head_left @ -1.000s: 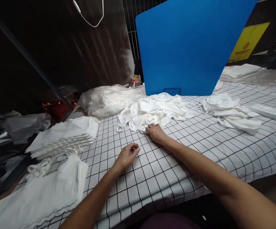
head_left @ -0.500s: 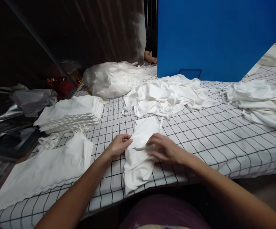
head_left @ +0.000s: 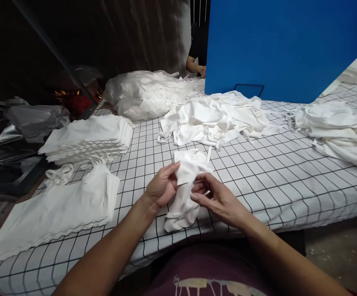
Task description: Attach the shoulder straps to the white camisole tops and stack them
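A crumpled white cloth bag (head_left: 184, 199) with a thin strap at its far end lies in front of me at the table's near edge. My left hand (head_left: 163, 185) pinches its left edge between thumb and fingers and lifts that side a little. At the right edge is my right hand (head_left: 217, 197), its fingers curled and the thumb apart from them, touching or almost touching the cloth. Left of my hands, flat white bags lie in a near stack (head_left: 58, 213) and a far stack (head_left: 86, 133), with looped cords (head_left: 59, 173) between them.
Beyond my hands is a loose heap of white cloth (head_left: 212, 119). A stuffed clear plastic sack (head_left: 147, 96) lies behind it. More cloth (head_left: 335, 127) lies at the right. A large blue panel (head_left: 283, 53) stands at the back, and another person's arm (head_left: 195, 65) shows beside it.
My left hand has turned palm-up and raised the bag's left side. The bag is bunched narrower, and its near end has drawn away from the table edge. The right hand stays alongside.
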`<state>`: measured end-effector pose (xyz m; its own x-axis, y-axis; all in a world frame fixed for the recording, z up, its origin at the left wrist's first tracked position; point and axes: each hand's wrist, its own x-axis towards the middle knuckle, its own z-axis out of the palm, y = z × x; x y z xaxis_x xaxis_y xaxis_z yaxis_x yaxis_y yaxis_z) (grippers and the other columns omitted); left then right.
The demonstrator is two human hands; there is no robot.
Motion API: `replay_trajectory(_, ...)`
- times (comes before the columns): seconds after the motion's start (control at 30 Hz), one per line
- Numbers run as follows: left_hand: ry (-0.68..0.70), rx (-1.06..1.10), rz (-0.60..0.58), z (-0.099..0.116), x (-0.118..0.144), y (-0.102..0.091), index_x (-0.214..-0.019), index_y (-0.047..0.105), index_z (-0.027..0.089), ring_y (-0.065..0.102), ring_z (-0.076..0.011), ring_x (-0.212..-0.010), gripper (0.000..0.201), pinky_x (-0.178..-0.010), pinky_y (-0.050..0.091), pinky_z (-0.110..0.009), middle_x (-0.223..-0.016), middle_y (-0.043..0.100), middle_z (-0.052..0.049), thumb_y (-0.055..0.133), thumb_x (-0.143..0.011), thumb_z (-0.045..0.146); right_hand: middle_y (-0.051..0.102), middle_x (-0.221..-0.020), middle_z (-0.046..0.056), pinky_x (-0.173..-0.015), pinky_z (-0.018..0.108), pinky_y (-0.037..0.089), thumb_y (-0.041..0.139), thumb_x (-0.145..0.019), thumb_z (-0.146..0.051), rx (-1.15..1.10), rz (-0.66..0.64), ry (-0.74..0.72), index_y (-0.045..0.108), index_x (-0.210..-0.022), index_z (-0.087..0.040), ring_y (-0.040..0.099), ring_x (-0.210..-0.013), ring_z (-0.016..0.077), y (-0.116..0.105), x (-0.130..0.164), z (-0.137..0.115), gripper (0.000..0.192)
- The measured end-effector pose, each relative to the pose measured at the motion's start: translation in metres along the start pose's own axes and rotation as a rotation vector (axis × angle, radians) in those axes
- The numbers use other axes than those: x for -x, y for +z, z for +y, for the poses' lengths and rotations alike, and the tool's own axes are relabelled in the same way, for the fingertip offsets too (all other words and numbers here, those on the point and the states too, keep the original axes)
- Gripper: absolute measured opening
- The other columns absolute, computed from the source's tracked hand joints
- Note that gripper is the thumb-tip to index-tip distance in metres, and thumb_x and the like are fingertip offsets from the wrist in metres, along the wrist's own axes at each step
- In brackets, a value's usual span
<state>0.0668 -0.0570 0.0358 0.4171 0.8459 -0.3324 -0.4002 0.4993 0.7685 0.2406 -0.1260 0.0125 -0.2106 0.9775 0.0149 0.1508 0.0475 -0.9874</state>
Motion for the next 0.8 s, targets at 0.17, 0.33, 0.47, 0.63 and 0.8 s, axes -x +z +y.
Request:
replay_trajectory(0.17,0.203,-0.298,-0.317,-0.015,-0.002,0.031,-0.096,0.068,0.013,0.066,-0.0237,-0.104,0.028,-0.096,0.052,-0.037,-0.108,0.069,-0.012,0.058,-0.092,0.039,0.064,-0.112,0.009,-0.085,0.037,0.052,0.069,-0.086,-0.043,0.067,0.376,-0.091,0.053,-0.121,-0.021,0.062,-0.100,0.0228,-0.003,-0.006,0.012,0.045)
replay_trajectory(0.33,0.804,-1.281,-0.026,-0.026,-0.034,0.004,-0.116,0.058,0.015,0.055,-0.0287,-0.116,0.039,-0.100,0.047,-0.046,-0.121,0.059,-0.014,0.069,-0.080,0.027,0.061,-0.086,0.002,-0.060,0.026,0.049,0.060,-0.091,-0.046,0.054,0.538,0.004,0.056,-0.103,-0.022,0.058,-0.074,0.0166,-0.043,0.014,0.014,0.027)
replay_trajectory(0.47,0.761,-1.765,0.029,-0.036,-0.065,-0.012,-0.116,0.059,0.013,0.056,-0.0307,-0.107,0.041,-0.090,0.049,-0.046,-0.115,0.061,-0.014,0.070,-0.079,0.028,0.062,-0.082,0.001,-0.055,0.023,0.047,0.062,-0.090,-0.045,0.030,0.564,-0.004,0.059,-0.098,-0.023,0.057,-0.067,0.0145,-0.061,0.036,-0.009,0.023)
replay_trajectory(0.63,0.656,-1.787,0.033,-0.022,-0.080,-0.011,-0.091,0.069,0.016,0.063,-0.0243,-0.090,0.021,-0.077,0.050,-0.035,-0.094,0.070,-0.009,0.052,-0.082,0.009,0.065,-0.080,0.002,-0.053,0.026,0.045,0.060,-0.088,-0.038,0.228,0.778,-0.002,0.065,-0.101,-0.026,0.058,-0.064,0.0169,-0.088,0.059,-0.035,0.018)
replay_trajectory(0.8,0.464,-1.367,0.040,0.023,-0.058,-0.005,-0.093,0.072,0.017,0.065,-0.0190,-0.076,0.028,-0.064,0.050,-0.027,-0.085,0.072,-0.004,0.051,-0.075,0.011,0.070,-0.082,0.006,-0.064,0.034,0.047,0.049,-0.083,-0.028,0.697,0.784,0.189,0.070,-0.101,-0.026,0.062,-0.076,0.0237,-0.127,0.074,-0.043,0.027)
